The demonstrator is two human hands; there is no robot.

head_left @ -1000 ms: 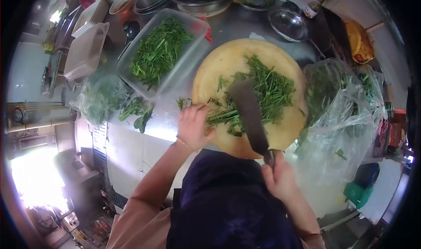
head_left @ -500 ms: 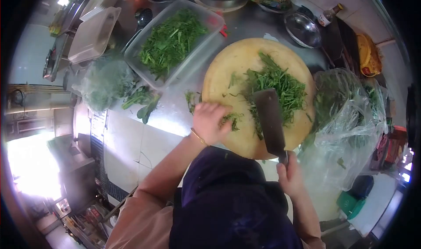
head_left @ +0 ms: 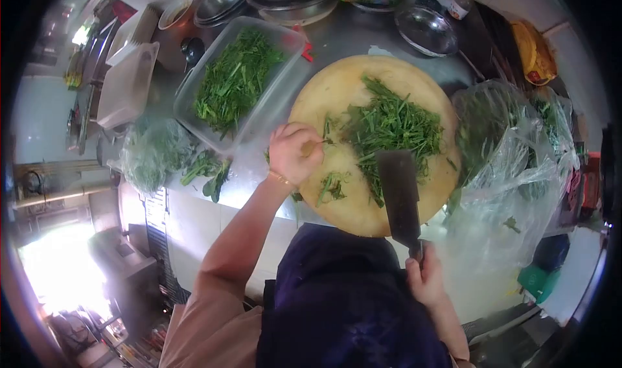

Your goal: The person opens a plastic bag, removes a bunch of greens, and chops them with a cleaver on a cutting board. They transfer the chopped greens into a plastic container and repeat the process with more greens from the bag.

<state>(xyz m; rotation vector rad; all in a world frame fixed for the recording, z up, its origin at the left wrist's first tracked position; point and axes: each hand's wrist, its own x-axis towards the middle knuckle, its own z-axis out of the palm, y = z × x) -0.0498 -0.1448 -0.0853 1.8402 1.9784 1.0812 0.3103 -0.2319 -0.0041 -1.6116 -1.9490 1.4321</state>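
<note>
A wide-bladed cleaver (head_left: 399, 196) is held by its handle in my right hand (head_left: 427, 280). Its blade tip lies over the near edge of a heap of chopped leafy greens (head_left: 402, 131) on the round wooden chopping board (head_left: 363, 220). My left hand (head_left: 297, 151) is at the board's left edge, fingers curled in; whatever they hold is too small to make out. Close to its fingertips are a few green scraps (head_left: 328, 129), and a small tangle of stringy trimmings (head_left: 333, 185) sits lower on the board.
Beyond the left hand stands a clear plastic tub (head_left: 184, 112) of cut greens. Loose leaves (head_left: 207, 173) and a bagged bundle (head_left: 155, 154) lie at the left. A large plastic bag of greens (head_left: 512, 167) sits right of the board. Metal bowls (head_left: 426, 31) stand farther back.
My left hand has moved up and left across the board, away from the stringy trimmings. The cleaver has shifted slightly toward me, still in my right hand. The camera view has also shifted.
</note>
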